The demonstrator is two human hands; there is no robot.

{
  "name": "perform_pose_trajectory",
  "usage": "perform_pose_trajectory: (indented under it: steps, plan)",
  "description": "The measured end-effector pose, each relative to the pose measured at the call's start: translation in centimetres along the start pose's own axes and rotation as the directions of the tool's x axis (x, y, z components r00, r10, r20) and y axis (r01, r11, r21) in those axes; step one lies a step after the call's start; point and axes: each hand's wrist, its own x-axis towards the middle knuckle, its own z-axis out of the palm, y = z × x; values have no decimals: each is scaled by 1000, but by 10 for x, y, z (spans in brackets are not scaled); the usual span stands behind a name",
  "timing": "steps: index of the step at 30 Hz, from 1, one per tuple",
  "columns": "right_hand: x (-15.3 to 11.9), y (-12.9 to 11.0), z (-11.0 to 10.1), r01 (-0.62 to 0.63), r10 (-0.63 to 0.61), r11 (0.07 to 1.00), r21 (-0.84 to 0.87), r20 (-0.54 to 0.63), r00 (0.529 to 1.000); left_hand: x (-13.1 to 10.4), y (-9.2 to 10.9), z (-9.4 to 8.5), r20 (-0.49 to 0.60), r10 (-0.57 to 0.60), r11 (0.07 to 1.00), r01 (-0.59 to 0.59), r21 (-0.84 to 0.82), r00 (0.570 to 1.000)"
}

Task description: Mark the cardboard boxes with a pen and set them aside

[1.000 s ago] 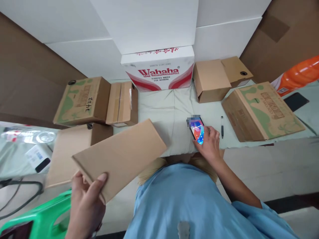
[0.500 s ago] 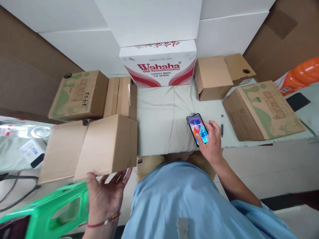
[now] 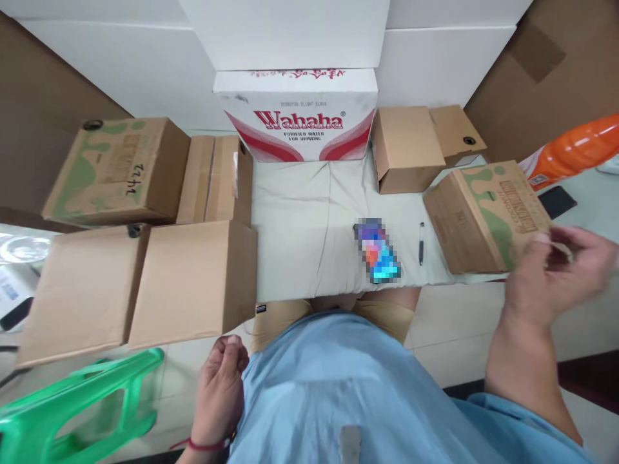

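Note:
My left hand point(image 3: 225, 364) is curled closed, with nothing seen in it. It is just below the near corner of a plain brown carton point(image 3: 181, 280), apart from it. At the right, my right hand point(image 3: 563, 277) hovers in front of the printed coconut carton point(image 3: 488, 219) and covers its near right part. Its fingers are bent and smeared by motion, so I cannot tell whether they hold or touch anything. A smartphone point(image 3: 377, 250), its lit screen pixelated, lies on the cloth-covered table point(image 3: 300, 258). A dark pen point(image 3: 421, 245) lies to its right.
A white Wahaha water carton point(image 3: 294, 122) stands at the back. Small brown cartons point(image 3: 409, 145) are right of it. A marked carton point(image 3: 120, 167) and a taped carton point(image 3: 213, 174) stand left. An orange bottle point(image 3: 575, 151) and dark flat object point(image 3: 558, 202) are far right. A green stool point(image 3: 126, 393) stands below.
My right hand has left the smartphone and moved right to the printed carton. My left hand has come away from the plain carton's lower edge, and its spread fingers have curled closed.

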Motion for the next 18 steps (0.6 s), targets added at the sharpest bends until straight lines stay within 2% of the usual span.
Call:
perform_pose_trajectory:
  steps: [3,6,9,11,12,14,15,16,17,18]
  plan:
    - [20,-25,50,64,-86,994,94,248,965,8,8,17,77,147,980,-155,123,986]
    - [44,-40,123,133,-107,991,-21,474,874,12,11,28,124,211,963,-228,144,970]
    - [67,-44,193,98,-42,993,-67,568,822,7,10,34,141,294,942,-312,125,945]
    - [80,-45,228,37,33,994,-101,611,791,1,10,39,225,370,909,-401,113,901]
    - [86,-46,241,10,78,991,-132,639,765,-3,10,42,306,403,885,-453,111,862]
    - [99,-48,258,-29,150,982,-184,688,711,-7,10,51,485,442,824,-556,114,754]
    - [104,-49,264,-38,176,978,-206,707,685,-8,10,56,554,449,796,-596,107,700]
    - [110,-51,268,-42,193,974,-223,718,669,-7,9,61,591,456,777,-621,99,665]
    - [114,-53,271,-25,186,973,-228,722,666,-4,7,66,585,469,770,-631,97,662]
    - [118,-54,273,27,124,980,-198,710,693,-1,4,70,543,483,771,-627,108,687]
